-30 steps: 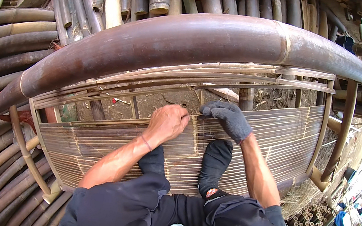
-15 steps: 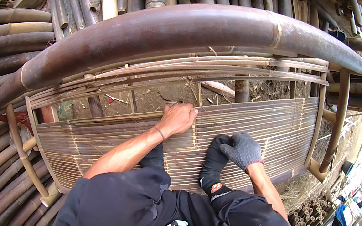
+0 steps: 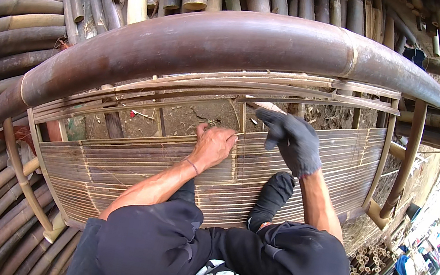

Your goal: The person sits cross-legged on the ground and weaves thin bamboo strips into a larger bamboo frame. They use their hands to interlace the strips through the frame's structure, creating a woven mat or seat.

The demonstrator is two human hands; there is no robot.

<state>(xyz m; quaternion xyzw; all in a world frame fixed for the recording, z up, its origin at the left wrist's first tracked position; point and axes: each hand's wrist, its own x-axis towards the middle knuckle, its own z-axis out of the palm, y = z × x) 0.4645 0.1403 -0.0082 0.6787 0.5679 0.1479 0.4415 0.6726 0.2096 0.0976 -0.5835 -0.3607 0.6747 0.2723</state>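
Bamboo slats make up the woven panel [image 3: 126,171] that fills the frame from 9 o'clock to 3 o'clock, each slat's long axis running left to right with a slight upward tilt toward the right. Left hand [image 3: 212,147], bare, sits at the panel's top edge near centre, fingers curled down onto the uppermost slat; grip looks narrow, pinching or pressing the slat edge, though the fingertips are partly hidden, so I cannot tell whether anything is clamped between them. A thin upright stake [image 3: 241,126] stands just beside that hand, at its 2 o'clock. Right hand [image 3: 293,141], in a dark glove, hovers just to the right and slightly higher, fingers loosely spread and bent, holding nothing visible; it points toward 10 o'clock, at the same top edge. Key relation: the working edge lies directly under the left hand and at 8 o'clock from the right hand, so the left is nearer. Above both, a thick brown bamboo pole [image 3: 236,43] arches across from 8 o'clock to 2 o'clock. A dark-socked foot [image 3: 273,197] rests on the panel below the gloved hand.
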